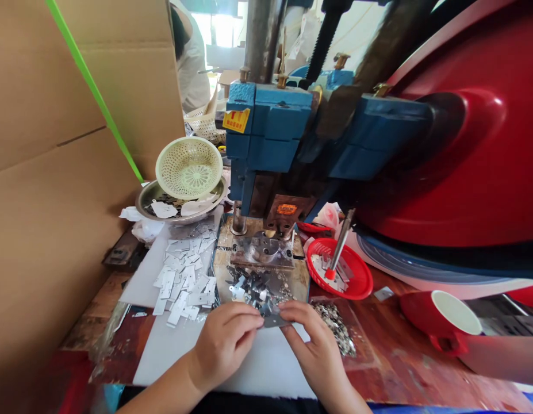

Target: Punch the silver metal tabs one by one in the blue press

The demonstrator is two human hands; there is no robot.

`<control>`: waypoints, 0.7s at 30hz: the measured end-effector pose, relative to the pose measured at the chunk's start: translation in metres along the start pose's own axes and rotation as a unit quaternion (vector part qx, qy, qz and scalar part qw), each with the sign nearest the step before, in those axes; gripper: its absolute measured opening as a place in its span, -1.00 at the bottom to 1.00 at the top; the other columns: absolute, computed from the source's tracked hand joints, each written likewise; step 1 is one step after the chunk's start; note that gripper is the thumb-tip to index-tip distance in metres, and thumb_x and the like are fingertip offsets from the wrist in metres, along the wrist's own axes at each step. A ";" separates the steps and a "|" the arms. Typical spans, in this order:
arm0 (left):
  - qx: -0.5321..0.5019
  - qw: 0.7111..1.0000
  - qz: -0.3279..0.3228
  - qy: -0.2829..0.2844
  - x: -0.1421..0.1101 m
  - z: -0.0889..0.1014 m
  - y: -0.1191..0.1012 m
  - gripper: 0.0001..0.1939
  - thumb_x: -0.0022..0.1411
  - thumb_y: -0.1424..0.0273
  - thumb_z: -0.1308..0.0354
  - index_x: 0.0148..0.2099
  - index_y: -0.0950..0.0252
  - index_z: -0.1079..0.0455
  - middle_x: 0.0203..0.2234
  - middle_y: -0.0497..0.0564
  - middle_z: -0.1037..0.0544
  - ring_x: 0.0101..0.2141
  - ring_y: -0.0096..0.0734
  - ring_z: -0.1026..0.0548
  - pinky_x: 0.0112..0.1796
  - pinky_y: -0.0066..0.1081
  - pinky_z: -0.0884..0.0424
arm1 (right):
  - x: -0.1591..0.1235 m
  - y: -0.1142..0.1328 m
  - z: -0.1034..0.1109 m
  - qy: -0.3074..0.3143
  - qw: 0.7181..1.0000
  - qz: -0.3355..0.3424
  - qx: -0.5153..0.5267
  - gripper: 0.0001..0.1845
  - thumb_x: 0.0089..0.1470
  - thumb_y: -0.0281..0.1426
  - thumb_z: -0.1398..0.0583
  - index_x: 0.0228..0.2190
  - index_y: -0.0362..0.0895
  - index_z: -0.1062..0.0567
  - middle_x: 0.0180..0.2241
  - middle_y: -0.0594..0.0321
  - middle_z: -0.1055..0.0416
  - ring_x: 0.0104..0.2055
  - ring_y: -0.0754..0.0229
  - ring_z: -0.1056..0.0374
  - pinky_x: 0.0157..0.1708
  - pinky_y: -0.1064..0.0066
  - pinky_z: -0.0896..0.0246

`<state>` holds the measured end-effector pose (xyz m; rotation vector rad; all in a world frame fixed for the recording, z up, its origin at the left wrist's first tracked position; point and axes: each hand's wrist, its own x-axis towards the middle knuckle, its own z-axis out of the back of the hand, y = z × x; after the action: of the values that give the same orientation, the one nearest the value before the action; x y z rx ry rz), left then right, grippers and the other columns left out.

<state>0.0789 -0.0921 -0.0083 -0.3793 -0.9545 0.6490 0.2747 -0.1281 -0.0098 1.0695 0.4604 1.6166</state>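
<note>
Both hands are down at the near edge of the bench, right in front of the press, pinching the same small metal plate (269,318) between them. The left hand (225,342) has its fingers curled in and closed on the plate's left end, and the right hand (314,345) has thumb and fingertips closed on its right end, so the plate's long side runs left to right between the two. It lies pretty flat, just off the white sheet (266,362) below it, and neither hand is really nearer since both are touching it. The plate itself is thin, grey and a bit shiny, looks like a stamped blank, though most of it is hidden by fingers so I can't tell the exact outline. The die (263,248) of the blue press (266,132) sits straight ahead of the plate, away from the body, with a heap of dark stamped scraps (253,287) in between. To the left, on that white sheet, there's a loose scatter of flat silver blanks (186,282), and beyond them a steel bowl (150,198) with a pale green colander (189,167) tipped in it. To the right are a red basket (361,282) with a red-tipped tool (337,253) leaning in it, a pile of tiny metal bits (335,325) just beside the right hand, and a red cup (438,322) lying on its side. Someone else's back shows way behind the cardboard (54,172).
</note>
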 end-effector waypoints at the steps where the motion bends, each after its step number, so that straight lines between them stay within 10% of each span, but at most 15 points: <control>1: -0.003 0.999 0.032 0.012 0.000 -0.002 0.002 -0.80 0.21 0.58 -0.09 -0.14 0.25 -0.39 -0.28 0.03 -0.52 -0.25 -0.41 -0.50 -0.21 -0.44 -0.45 | 0.000 -0.002 0.003 0.009 1.000 -0.030 -0.004 -0.91 0.07 -0.36 -0.17 -0.37 -0.03 -0.50 -0.32 0.22 -0.50 -0.25 0.18 -0.43 -0.22 0.40 -0.34; 9: 0.025 0.994 0.108 0.019 -0.015 -0.008 0.023 -0.64 0.21 0.65 0.13 -0.14 0.21 -0.40 -0.20 0.07 -0.42 -0.18 -0.33 -0.46 -0.15 -0.33 -0.43 | 0.022 -0.076 0.045 -0.127 0.916 -0.352 0.145 -0.68 -0.05 -0.17 -0.21 -0.28 -0.10 -0.49 -0.46 0.24 -0.52 -0.44 0.15 -0.42 -0.44 0.38 -0.35; 14: 0.041 0.996 0.085 0.008 -0.019 -0.010 0.026 -0.64 0.19 0.65 0.14 -0.19 0.22 -0.42 -0.19 0.08 -0.41 -0.19 -0.32 -0.45 -0.18 -0.33 -0.43 | 0.088 -0.114 0.066 -0.210 0.851 -0.371 0.306 -0.68 -0.24 -0.37 -0.32 -0.34 -0.16 -0.48 -0.54 0.28 -0.48 -0.59 0.28 -0.32 -0.58 0.47 -0.29; 21: 0.054 0.996 0.074 -0.012 -0.019 -0.014 0.029 -0.66 0.17 0.64 0.12 -0.22 0.23 -0.42 -0.20 0.10 -0.40 -0.23 -0.32 -0.45 -0.23 -0.34 -0.43 | 0.170 -0.146 0.043 -0.204 0.843 -0.365 0.338 -0.88 0.04 -0.40 -0.22 -0.35 -0.19 -0.43 -0.48 0.30 -0.41 -0.51 0.33 -0.34 -0.50 0.47 -0.32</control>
<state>0.0730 -0.0836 -0.0443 -0.3490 -0.9158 0.8384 0.3923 0.0668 -0.0295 1.4676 1.0392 0.5080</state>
